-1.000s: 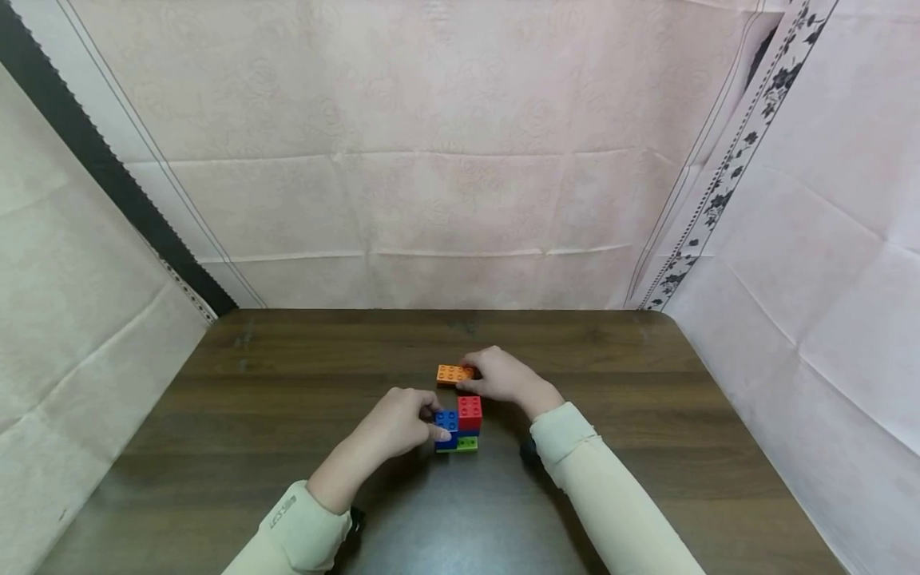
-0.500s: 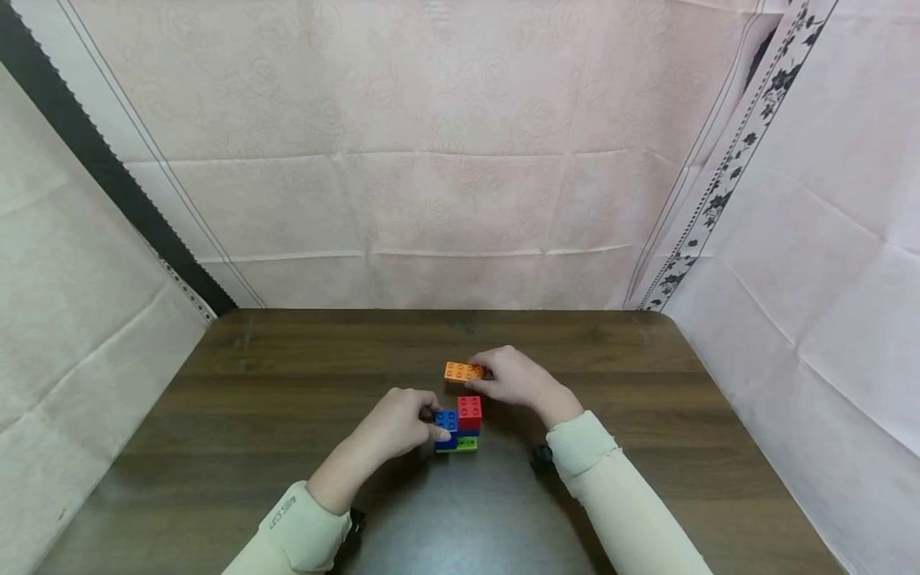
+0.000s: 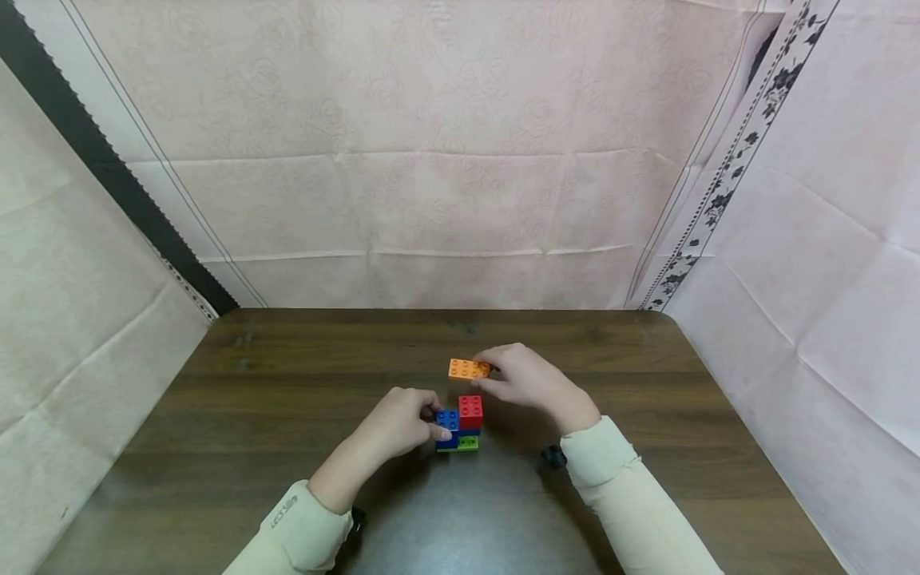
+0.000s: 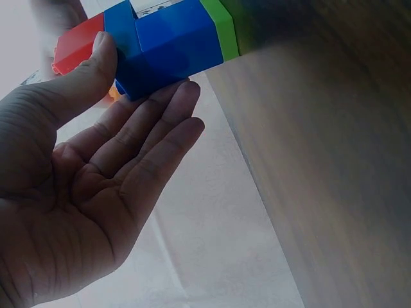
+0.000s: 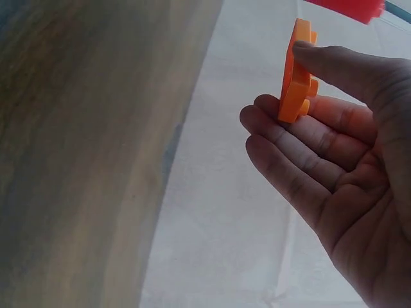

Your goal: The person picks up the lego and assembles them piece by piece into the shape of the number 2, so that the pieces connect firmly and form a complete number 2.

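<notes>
My left hand pinches a stack of toy building bricks between thumb and fingers, at its blue part. The stack has a thin green plate at the bottom, blue bricks above it and a red brick on top at the right. Just behind the stack, my right hand pinches a flat orange brick by its right end. In the right wrist view the thumb presses on the orange brick, whose studs face the palm side. Fingers hide part of both.
The brown wooden table spreads out around both hands. A pale cloth hangs behind its far edge, and more cloth closes off the right and left sides.
My right hand has moved right and slightly up in the head view, carrying the orange brick away from the stack. My left hand and the stack stay in place.
</notes>
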### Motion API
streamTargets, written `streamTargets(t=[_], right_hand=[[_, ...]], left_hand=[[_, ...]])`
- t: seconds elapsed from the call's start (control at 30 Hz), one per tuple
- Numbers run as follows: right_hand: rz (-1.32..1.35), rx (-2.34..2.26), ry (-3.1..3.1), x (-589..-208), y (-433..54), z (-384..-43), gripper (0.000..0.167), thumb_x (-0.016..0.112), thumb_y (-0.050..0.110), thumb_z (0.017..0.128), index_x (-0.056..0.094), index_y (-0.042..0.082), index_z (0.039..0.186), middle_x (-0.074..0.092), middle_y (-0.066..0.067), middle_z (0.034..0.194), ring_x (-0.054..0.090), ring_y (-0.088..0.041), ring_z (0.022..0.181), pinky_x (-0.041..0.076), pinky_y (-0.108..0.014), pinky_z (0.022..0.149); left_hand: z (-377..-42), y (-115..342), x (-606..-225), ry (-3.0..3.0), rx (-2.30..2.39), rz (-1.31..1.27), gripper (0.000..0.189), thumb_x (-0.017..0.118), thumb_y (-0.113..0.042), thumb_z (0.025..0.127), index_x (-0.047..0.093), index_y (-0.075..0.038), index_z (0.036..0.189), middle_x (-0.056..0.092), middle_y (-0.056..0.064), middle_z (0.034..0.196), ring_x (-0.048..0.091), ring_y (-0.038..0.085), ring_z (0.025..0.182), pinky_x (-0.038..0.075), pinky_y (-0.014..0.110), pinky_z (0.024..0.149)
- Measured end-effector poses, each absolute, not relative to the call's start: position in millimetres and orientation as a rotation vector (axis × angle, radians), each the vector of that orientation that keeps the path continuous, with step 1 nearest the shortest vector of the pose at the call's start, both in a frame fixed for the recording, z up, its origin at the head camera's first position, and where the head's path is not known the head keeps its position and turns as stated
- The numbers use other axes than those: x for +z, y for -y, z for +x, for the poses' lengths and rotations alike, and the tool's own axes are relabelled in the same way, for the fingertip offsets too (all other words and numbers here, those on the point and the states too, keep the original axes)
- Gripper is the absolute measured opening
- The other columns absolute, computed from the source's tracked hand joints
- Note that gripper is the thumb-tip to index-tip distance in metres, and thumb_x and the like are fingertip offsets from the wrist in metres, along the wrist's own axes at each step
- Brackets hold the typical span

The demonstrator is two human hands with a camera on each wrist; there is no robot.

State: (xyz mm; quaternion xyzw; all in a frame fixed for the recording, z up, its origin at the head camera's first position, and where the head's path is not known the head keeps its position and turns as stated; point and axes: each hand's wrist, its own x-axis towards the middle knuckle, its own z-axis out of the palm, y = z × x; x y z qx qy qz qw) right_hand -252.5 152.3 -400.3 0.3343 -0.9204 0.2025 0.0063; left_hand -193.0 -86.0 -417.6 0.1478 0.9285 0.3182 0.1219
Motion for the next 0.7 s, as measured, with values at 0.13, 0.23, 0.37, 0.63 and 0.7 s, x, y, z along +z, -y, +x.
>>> streamTargets(t=[0.13, 0.23, 0.37, 0.63, 0.7], right_hand=[[1.082, 0.615, 2.849, -396.4, -152.3, -249.4, 0.034, 0.074, 0.027, 0.093, 0.069, 0.009, 0.122, 0.071, 0.002, 0.105, 0.059, -0.007, 0.077, 0.054, -0.023, 0.076], [1.110, 0.594, 2.829, -393.8, -152.5, -247.0, 0.034, 0.074, 0.027, 0.093, 0.069, 0.008, 0.121, 0.071, 0.001, 0.106, 0.061, -0.008, 0.079, 0.054, -0.023, 0.077], [1.133, 0.601, 2.809, -390.2, -154.1, -243.4, 0.035, 0.075, 0.024, 0.093, 0.069, 0.007, 0.122, 0.072, -0.002, 0.108, 0.065, -0.014, 0.083, 0.056, -0.028, 0.080], [1.170, 0.640, 2.787, -384.5, -157.2, -234.9, 0.035, 0.075, 0.025, 0.093, 0.069, 0.008, 0.123, 0.072, -0.001, 0.110, 0.066, -0.015, 0.086, 0.055, -0.028, 0.080], [1.184, 0.640, 2.779, -382.8, -157.1, -232.4, 0.036, 0.075, 0.026, 0.093, 0.069, 0.008, 0.123, 0.072, -0.001, 0.111, 0.066, -0.013, 0.087, 0.055, -0.027, 0.081]], left_hand=[[-192.7, 86.2, -418.1, -2.711, 0.934, 0.440, 0.032, 0.084, -0.030, 0.083, 0.072, -0.012, 0.106, 0.070, 0.004, 0.098, 0.064, 0.017, 0.084, 0.057, 0.043, 0.080], [-192.6, 86.3, -418.9, -2.714, 0.938, 0.454, 0.032, 0.084, -0.029, 0.083, 0.072, -0.012, 0.106, 0.070, 0.003, 0.097, 0.063, 0.017, 0.083, 0.057, 0.042, 0.078], [-192.3, 86.0, -418.9, -2.718, 0.935, 0.464, 0.031, 0.084, -0.029, 0.083, 0.072, -0.011, 0.105, 0.070, 0.003, 0.095, 0.063, 0.016, 0.082, 0.057, 0.042, 0.078], [-192.4, 86.4, -419.5, -2.711, 0.942, 0.457, 0.031, 0.084, -0.029, 0.083, 0.072, -0.011, 0.106, 0.070, 0.003, 0.096, 0.064, 0.016, 0.081, 0.058, 0.041, 0.078], [-192.6, 86.5, -419.6, -2.714, 0.939, 0.460, 0.032, 0.084, -0.029, 0.083, 0.072, -0.011, 0.106, 0.070, 0.003, 0.096, 0.064, 0.016, 0.081, 0.058, 0.040, 0.077]])
